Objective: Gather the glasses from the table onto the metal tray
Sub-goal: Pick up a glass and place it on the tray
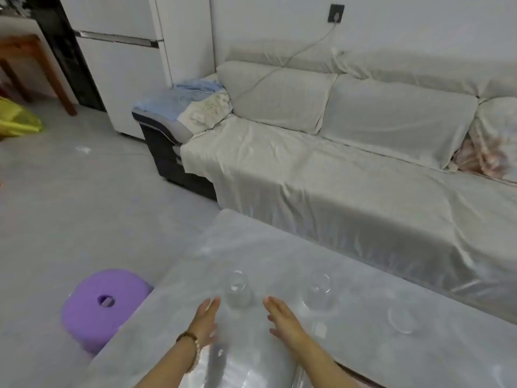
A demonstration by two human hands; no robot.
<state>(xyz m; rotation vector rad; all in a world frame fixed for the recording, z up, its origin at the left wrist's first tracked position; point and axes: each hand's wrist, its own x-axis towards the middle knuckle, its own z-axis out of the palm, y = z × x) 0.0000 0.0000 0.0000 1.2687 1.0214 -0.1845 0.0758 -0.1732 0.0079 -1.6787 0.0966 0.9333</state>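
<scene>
With both my left hand [205, 322] and right hand [282, 322] spread open and empty on either side of the nearest glass [237, 291] on the table [363, 345], I judge the first pickup pending, needing a gentle two-sided close.

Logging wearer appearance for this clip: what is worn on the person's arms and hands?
Both forearms are bare, no sleeves or gloves visible. The left hand has two bracelets at the wrist: a dark beaded one and a pale beaded one. The right hand and wrist show nothing worn.

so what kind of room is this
Most likely a home living room: a covered sofa, a low grey table in front of it, and a white fridge by the wall.
</scene>
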